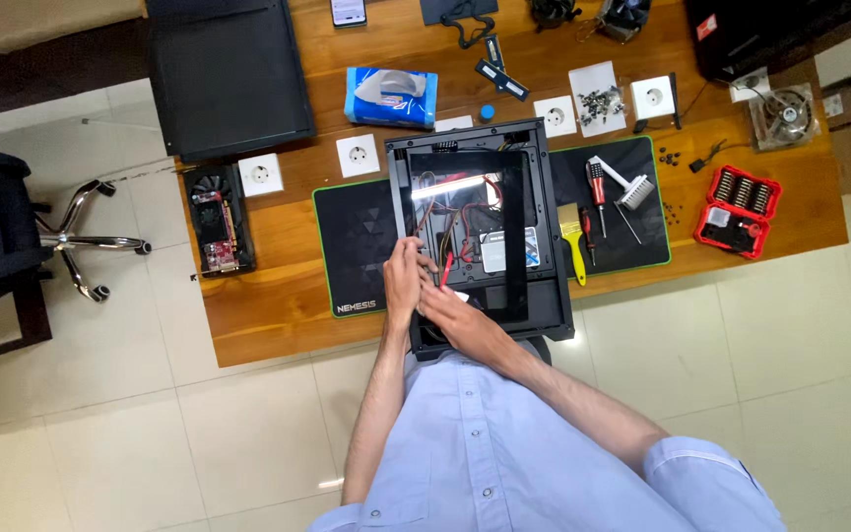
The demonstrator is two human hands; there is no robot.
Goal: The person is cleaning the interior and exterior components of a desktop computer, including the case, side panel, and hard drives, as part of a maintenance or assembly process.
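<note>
Nearest, the right hand [455, 313] rests on the near edge of the open computer case [544, 212]; its grip cannot be told. Just beyond, the left hand [404, 276] pinches red-and-black cables [442, 264] inside the case's near-left corner. Cables want gentle, straight handling.

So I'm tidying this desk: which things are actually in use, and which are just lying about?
In use:
open computer case
its cables
left hand
right hand

Lying about:
yellow brush
red screwdriver
graphics card
tissue pack
red bit set
</note>
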